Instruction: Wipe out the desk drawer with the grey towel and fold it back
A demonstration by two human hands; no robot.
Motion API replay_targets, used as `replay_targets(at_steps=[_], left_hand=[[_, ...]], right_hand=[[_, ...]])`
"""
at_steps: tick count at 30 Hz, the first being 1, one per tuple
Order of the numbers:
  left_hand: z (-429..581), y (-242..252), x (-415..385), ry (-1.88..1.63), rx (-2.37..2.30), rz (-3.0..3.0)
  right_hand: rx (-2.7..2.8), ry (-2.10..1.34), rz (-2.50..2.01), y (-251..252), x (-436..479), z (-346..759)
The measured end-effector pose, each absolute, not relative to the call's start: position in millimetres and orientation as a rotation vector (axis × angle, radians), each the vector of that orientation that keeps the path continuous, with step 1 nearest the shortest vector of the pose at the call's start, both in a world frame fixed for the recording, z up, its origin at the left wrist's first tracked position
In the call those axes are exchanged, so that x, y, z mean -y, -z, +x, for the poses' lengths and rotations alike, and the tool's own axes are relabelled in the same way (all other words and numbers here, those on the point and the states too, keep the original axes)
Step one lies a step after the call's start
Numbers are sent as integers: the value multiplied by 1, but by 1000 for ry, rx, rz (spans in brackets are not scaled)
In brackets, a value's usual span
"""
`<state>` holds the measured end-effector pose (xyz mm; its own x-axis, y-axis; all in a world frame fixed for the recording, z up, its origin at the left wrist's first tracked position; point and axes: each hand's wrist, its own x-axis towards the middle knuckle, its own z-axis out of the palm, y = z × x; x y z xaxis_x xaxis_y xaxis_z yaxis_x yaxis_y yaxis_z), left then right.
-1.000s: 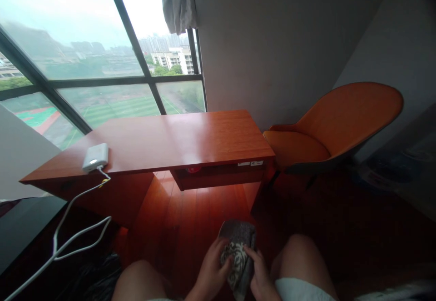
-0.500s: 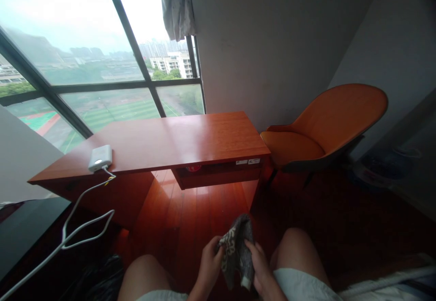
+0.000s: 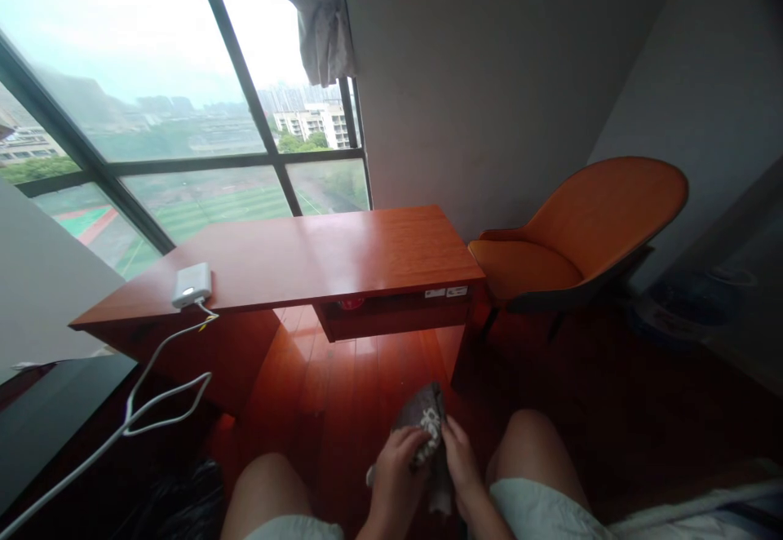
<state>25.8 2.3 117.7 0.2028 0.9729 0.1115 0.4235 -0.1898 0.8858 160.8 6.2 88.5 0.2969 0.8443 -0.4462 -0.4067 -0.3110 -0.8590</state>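
Note:
Between my knees, low in the head view, I hold a grey, soft-looking cloth item [image 3: 421,408] with a raised white pattern. What kind of item it is I cannot make out. My left hand [image 3: 399,468] is closed over its near left part, fingers curled across the pattern. On the other side, my right hand [image 3: 463,460] pinches its right edge, the thumb along the cloth. The item stands folded, its top pointing up and away from me. A pale end shows just left of my left hand, and much of the lower part is hidden.
Ahead stands a reddish wooden desk [image 3: 342,254] carrying a white charger-like block [image 3: 192,285] with a white cable [image 3: 138,413]. An orange chair [image 3: 603,210] is at its right. A black plastic bag [image 3: 189,495] lies by my left knee; a window [image 3: 201,124] is behind the desk.
My left hand has moved right and over the cloth, covering more of it. The cloth has been turned or folded, so its pattern now shows nearer my right hand. The view has shifted slightly.

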Motion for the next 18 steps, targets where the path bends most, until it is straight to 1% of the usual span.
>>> replay_targets(at_steps=[3,6,10,14,16,18], left_hand=[[50,-106,17,-879,-1175,1889],[53,-102,25,-883,-1164,1981],[33,-106,27,-848,-1235,2023],[16,-108,15,-932,-1329,1714],[13,-110,4,-1023,-1388,1464],[14,-115,-9,-1118,-1412,1191]], right_hand=[[252,-1522,-1233,-91,0,157],[231,-1571,-1131,-91,0,162],[232,-1617,-1085,-97,-8,172],[342,-1575,-1154,-111,-18,173],[447,-1446,-1226,-119,-19,170],[686,-1295,-1293,-126,-17,165]])
